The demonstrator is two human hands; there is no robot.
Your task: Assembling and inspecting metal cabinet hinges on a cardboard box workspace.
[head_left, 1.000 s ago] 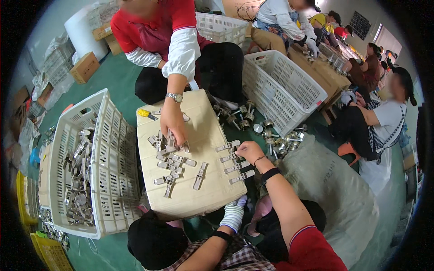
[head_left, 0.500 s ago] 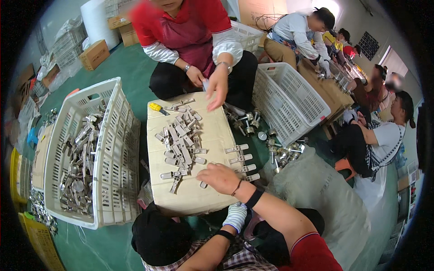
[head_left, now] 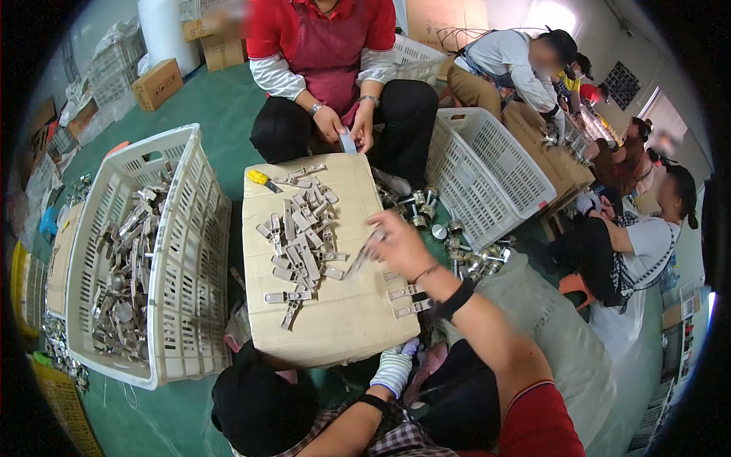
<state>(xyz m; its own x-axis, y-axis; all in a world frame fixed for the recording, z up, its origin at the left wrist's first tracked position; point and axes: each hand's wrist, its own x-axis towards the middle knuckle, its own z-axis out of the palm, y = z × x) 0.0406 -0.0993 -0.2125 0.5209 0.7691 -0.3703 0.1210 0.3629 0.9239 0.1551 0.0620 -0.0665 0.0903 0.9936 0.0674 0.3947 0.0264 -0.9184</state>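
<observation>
My right hand, bare with a black wristband, is closed on a metal clip above the cardboard box top. Motion smears the clip. Just left of it lies a loose pile of similar metal clips. Along the right edge, a few more clips sit in a row beneath my right wrist. My left hand wears a white striped glove and rests low beside the box's near edge. Its fingers are mostly hidden, so I cannot see whether it holds anything.
A yellow-handled tool lies at the far left of the box top. White crates with metal parts stand left, another crate right. Metal fittings lie near a pale sack. A co-worker sits opposite; others work at right.
My right hand has risen from the box's near right part, moving farther away with a clip in it. The opposite co-worker's outstretched hand has drawn back to their lap, at a pale flat piece.
</observation>
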